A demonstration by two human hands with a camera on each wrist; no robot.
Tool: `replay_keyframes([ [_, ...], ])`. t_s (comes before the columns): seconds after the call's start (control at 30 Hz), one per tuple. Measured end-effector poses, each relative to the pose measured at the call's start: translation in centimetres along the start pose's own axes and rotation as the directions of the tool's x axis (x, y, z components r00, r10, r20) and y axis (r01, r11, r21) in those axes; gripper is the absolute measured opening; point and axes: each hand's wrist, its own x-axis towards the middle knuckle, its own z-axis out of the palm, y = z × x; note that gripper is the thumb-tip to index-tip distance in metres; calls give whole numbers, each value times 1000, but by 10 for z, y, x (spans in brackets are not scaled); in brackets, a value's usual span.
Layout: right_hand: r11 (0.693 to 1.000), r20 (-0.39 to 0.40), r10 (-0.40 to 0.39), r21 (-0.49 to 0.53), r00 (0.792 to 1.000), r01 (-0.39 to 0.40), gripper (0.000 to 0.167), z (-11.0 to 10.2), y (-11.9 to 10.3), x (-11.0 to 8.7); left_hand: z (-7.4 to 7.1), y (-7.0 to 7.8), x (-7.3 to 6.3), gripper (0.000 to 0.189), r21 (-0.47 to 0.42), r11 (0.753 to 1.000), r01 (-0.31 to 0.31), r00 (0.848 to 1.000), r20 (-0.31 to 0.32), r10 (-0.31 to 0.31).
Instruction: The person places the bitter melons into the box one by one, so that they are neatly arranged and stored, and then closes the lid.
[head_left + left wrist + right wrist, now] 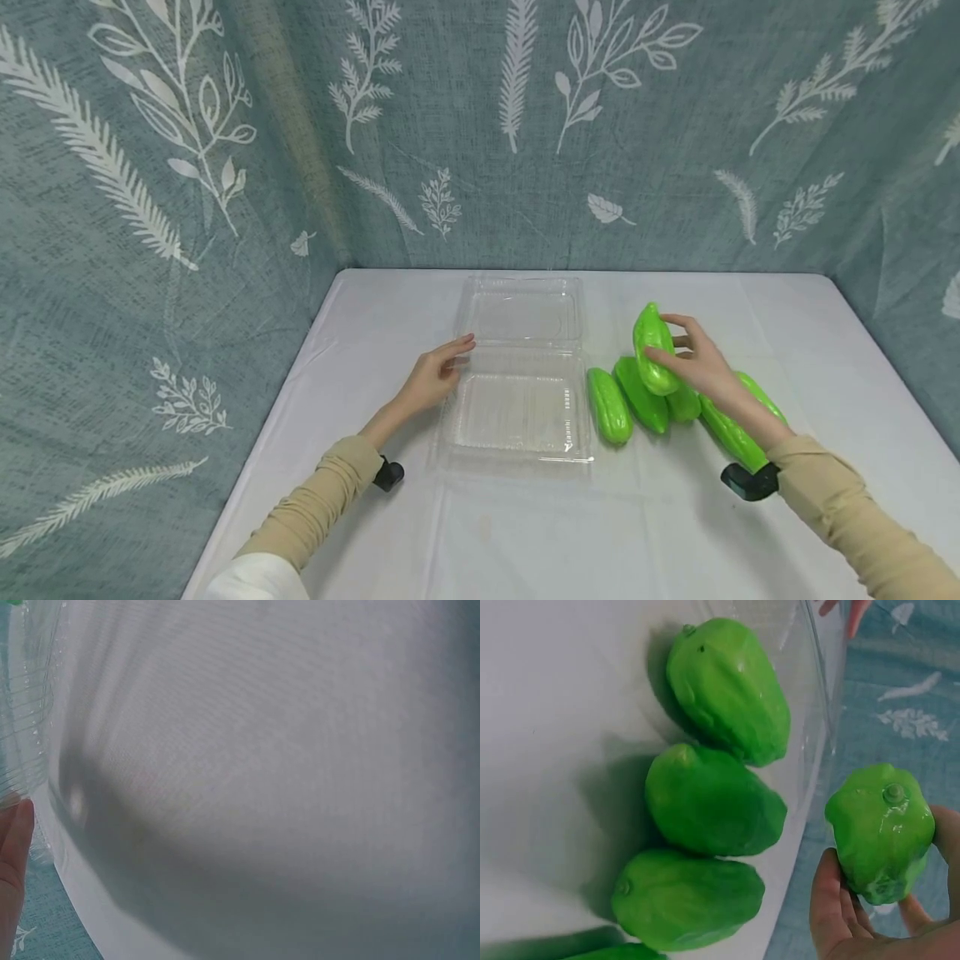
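A clear plastic clamshell container (566,460) lies unfolded on the table, its lid half (577,312) toward the back. My left hand (435,375) is at its left side near the fold, fingers extended and touching the edge; in the left wrist view those fingers (21,832) show beside the clear plastic. My right hand (697,362) grips a glossy green papaya (651,342) between thumb and fingers, raised above several others. In the right wrist view, the held papaya (881,832) shows its stem end. Below it, other green papayas (705,799) lie side by side on the cloth.
One green papaya (610,406) lies close to the container's right side. Longer green pieces (735,433) lie partly under my right forearm. White cloth covers the table (540,533); a patterned teal curtain (465,167) hangs behind and at both sides.
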Motion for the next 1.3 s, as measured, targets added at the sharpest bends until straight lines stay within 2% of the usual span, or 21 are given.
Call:
replay_keyframes([
  [0.3, 1000, 16, 0, -11, 1000, 0, 75, 13, -9, 0, 2, -2, -1, 51, 9, 1000, -15, 1000, -5, 15],
  [0.6, 998, 37, 2, 67, 999, -4, 75, 29, -20, 7, 4, 1, 0, 51, 18, 1000, -19, 1000, -24, 20],
  [0.67, 997, 49, 5, 79, 999, -9, 74, 34, -22, 9, 4, 5, -1, 50, 20, 999, -27, 999, -30, 27],
  [0.83, 995, 78, 21, 96, 997, -29, 75, 46, -26, 12, 0, 31, -4, 47, 19, 999, -37, 999, -32, 37],
  [0.9, 995, 87, 26, 95, 996, -34, 75, 51, -28, 14, 0, 29, -3, 48, 33, 998, -46, 998, -31, 47],
  [1.03, 994, 114, 21, 101, 993, -33, 75, 59, -33, 16, 4, 9, 1, 48, 48, 998, -52, 998, -33, 53],
  [1.27, 994, 142, 3, 108, 990, -18, 72, 75, -39, 22, 5, 12, 2, 49, 9, 1000, -14, 999, -37, 14],
  [1.3, 994, 148, 5, 111, 989, -21, 72, 77, -40, 23, 6, 7, 3, 49, 7, 1000, -13, 999, -38, 14],
])
